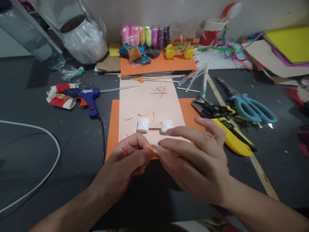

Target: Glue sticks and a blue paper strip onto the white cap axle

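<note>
Clock directions from the held stick, 12 being away from the person.

Both hands at work above the near edge of the paper. Left hand (130, 158) closed, thumb and forefinger pinching a short thin wooden stick with an orange end (152, 149). Right hand (198, 158) part open: thumb and forefinger at the stick's pale end, remaining fingers fanned out. Whether that thumb and forefinger grip or only steady it, cannot tell. One fanned fingertip overlaps the edge of a dumbbell-shaped piece, two white cylinders joined by pale wooden sticks (154, 126); contact unclear. Dumbbell piece lies at 12, just beyond the hands, on a long pale pink paper sheet (137, 96); orange card (113, 129) shows from under the sheet. Small stick and orange scraps scattered on the sheet.

Dark grey worktop (36, 106) beneath all. At 10, a blue hot glue gun with orange trigger (89, 98), nozzle over a crumpled red-and-white wrapper (70, 104). At 2, black pliers with yellow on the handles (214, 111); beyond them, scissors with pale blue handles (251, 108). At 3, a yellow-and-black cutter (233, 140). At 11, well apart, a dented silvery metal pitcher (84, 42). Far off at 12, small bright-coloured plastic-wrapped packets (145, 37).
</note>
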A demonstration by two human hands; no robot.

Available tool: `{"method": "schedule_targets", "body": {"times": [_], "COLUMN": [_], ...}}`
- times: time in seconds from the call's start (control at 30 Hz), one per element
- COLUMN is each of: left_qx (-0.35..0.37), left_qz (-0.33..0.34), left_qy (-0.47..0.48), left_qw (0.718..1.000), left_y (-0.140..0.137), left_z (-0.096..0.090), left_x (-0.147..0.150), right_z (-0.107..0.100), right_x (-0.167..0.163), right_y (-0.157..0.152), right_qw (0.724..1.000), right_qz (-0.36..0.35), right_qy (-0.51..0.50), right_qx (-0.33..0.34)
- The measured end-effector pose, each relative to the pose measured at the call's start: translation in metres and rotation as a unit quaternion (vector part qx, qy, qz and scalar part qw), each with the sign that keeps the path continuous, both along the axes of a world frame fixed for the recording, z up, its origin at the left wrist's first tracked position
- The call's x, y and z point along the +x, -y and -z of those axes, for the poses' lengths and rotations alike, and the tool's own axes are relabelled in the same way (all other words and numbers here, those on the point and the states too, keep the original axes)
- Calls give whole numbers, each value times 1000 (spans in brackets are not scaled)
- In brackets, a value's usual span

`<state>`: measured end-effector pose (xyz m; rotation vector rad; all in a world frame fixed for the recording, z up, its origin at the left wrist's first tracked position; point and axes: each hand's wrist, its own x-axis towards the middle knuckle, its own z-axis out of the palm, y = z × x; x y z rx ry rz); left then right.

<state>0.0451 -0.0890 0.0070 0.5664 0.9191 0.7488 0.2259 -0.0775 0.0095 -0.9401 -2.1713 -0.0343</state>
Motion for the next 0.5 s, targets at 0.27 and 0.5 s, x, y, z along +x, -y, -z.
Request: {"method": "schedule_targets", "body": {"times": [0.27,0.5], "left_qx": [96,158], "left_qz": [22,-4], "left_qy": [-96,-89], "left_qw": [991,983], "left_y": [5,3], "left_z": [2,-6], "left_x": [-2,1], "right_z": [0,0], "right_x": [7,7], "right_y": [-3,-3], "right_qw": [995,992], "right_qz": [-33,-46], "right_qy": [-27,-50], "right_qx": [-86,-104]}}
